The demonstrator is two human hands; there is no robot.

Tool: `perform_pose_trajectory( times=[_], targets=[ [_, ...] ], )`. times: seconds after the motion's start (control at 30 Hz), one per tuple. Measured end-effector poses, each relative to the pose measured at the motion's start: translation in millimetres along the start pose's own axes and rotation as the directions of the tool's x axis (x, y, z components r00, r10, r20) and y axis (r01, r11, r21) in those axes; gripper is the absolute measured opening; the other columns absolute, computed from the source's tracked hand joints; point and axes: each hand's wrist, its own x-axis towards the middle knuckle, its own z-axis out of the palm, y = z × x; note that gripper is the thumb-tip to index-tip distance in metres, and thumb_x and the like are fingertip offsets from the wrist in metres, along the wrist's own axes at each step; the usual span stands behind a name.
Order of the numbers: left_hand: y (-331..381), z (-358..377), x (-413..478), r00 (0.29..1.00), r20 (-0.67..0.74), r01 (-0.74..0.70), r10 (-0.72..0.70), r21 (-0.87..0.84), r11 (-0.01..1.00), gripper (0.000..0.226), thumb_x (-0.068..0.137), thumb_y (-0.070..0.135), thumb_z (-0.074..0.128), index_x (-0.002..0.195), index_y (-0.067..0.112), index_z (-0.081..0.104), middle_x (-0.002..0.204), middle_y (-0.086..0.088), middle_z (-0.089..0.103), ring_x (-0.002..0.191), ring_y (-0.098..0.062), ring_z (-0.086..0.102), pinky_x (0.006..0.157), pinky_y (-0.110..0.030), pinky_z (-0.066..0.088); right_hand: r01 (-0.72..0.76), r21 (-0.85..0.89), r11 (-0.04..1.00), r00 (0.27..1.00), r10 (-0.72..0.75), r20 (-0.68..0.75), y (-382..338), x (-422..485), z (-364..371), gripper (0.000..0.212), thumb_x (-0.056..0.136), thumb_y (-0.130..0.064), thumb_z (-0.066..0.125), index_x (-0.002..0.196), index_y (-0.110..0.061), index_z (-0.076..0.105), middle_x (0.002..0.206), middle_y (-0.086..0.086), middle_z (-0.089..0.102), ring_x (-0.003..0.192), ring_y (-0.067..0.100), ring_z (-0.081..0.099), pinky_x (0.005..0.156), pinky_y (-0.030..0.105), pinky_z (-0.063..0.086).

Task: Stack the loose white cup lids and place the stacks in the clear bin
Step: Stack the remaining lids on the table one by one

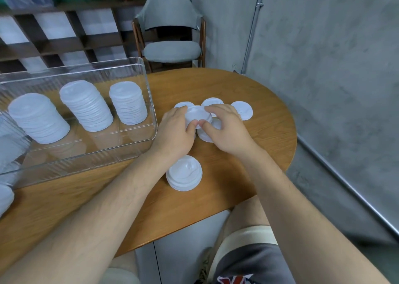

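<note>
Round wooden worktop [248,93] sits by a grey wall [323,46]. The left hand [174,132] and right hand [226,130] both pinch one white lid [197,115] with curled fingers. Loose lids [243,109] lie just past it, from 12 to 2 o'clock. A short stack [184,173] sits at 6 o'clock. At 9 o'clock, the clear bin [149,85] holds tall stacks [86,106]. A grey chair [171,50] stands far off at 12 o'clock.

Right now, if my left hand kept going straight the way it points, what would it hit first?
Your left hand grips the white lids together with the right hand. Beyond them, it would probably meet the loose lid on the wooden table, though it may pass above.
</note>
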Motion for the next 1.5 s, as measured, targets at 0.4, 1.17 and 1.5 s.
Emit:
perform_pose_trajectory(
  times=[0.4,1.17,1.5],
  targets=[
    [-34,-24,-82,0.983,-0.125,-0.154,0.132,-0.193,0.969,0.046,0.095,0.045,0.062,0.133,0.019,0.062,0.13,0.012,0.06,0.12,-0.003,0.055,0.104,-0.03,0.048,0.088,0.2,0.976,0.996,-0.091,0.005,-35,-72,-1,0.047,0.089,-0.036,0.076,0.129,-0.012,0.065,0.123,-0.004,0.062,0.118,0.005,0.055,0.099,0.015,0.042],
    [-67,-12,-107,0.974,0.002,-0.217,0.225,-0.249,0.944,0.053,0.084,0.049,0.062,0.13,0.023,0.062,0.132,0.013,0.06,0.127,-0.006,0.051,0.105,-0.036,0.046,0.12,0.191,0.974,0.984,-0.142,0.105,-24,-104,29,0.06,0.082,-0.045,0.071,0.135,-0.017,0.062,0.13,-0.007,0.059,0.125,0.012,0.052,0.107,0.04,0.044],
    [-68,-11,-104,0.974,0.055,-0.201,0.22,-0.238,0.95,0.051,0.084,0.039,0.071,0.131,0.023,0.063,0.128,0.013,0.06,0.123,-0.007,0.051,0.105,-0.038,0.046,0.106,0.124,0.987,0.979,-0.125,0.162,-25,-104,28,0.067,0.079,-0.051,0.064,0.136,-0.016,0.062,0.131,-0.007,0.056,0.128,0.009,0.047,0.111,0.027,0.037]
  ],
)
